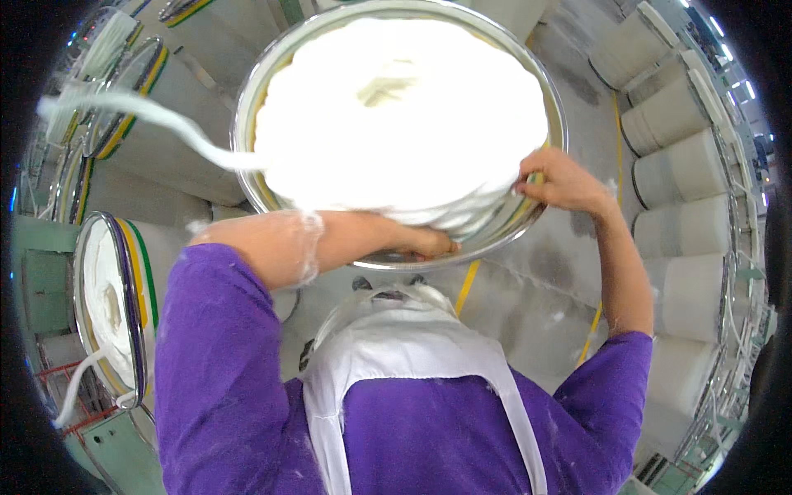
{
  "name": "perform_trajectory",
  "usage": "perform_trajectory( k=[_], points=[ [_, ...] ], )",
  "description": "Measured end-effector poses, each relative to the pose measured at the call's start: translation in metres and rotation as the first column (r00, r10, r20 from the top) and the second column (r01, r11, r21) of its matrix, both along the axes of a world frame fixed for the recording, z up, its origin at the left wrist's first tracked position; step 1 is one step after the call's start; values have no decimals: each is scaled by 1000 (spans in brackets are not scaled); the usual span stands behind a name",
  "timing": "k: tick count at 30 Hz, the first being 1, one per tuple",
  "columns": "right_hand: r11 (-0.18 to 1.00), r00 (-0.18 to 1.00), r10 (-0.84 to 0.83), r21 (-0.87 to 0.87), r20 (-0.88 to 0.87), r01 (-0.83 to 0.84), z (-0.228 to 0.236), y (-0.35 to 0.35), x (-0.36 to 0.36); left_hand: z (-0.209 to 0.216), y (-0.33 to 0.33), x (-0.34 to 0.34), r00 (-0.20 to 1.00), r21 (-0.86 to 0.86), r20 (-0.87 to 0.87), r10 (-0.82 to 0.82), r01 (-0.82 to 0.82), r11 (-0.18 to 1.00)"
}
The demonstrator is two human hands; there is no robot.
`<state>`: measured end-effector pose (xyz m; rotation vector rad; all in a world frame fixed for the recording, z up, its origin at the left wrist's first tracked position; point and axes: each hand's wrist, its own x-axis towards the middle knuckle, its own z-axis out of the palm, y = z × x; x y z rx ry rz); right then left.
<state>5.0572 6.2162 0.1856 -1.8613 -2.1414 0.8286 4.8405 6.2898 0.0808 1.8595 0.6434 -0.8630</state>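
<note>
A large round can (pixel 564 107) with a shiny metal rim stands in front of me, filled with thick white coils of fibre sliver (pixel 330 124). My left forearm crosses over its near side. My left hand (pixel 431 242) is down between the coils and the near rim, its fingers close together and partly hidden. Over the right part of the rim bends my right hand (pixel 561 181), thumb and fingers closed at the edge of the coils; what they pinch, if anything, does not show. A loose sliver tail (pixel 181 124) hangs out over the can's left side, blurred.
A second can (pixel 148 280) with yellow and green bands, full of sliver, stands at the left. More cans (pixel 177 99) stand at the far left. A row of pale cans (pixel 681 177) lines the right side. Yellow lines (pixel 468 289) mark the grey floor.
</note>
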Motion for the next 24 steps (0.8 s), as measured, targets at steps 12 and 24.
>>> perform_trajectory(
  k=[12, 24],
  points=[
    [998, 845, -19, 45, -534, 51, 4, -19, 40, 30, 62, 1, 953, 675, 251, -171, -45, 737],
    [131, -233, -470, -328, -852, 936, -92, -79, 308, 105, 16, -37, 848, 753, 522, -95, -406, 518]
  ],
)
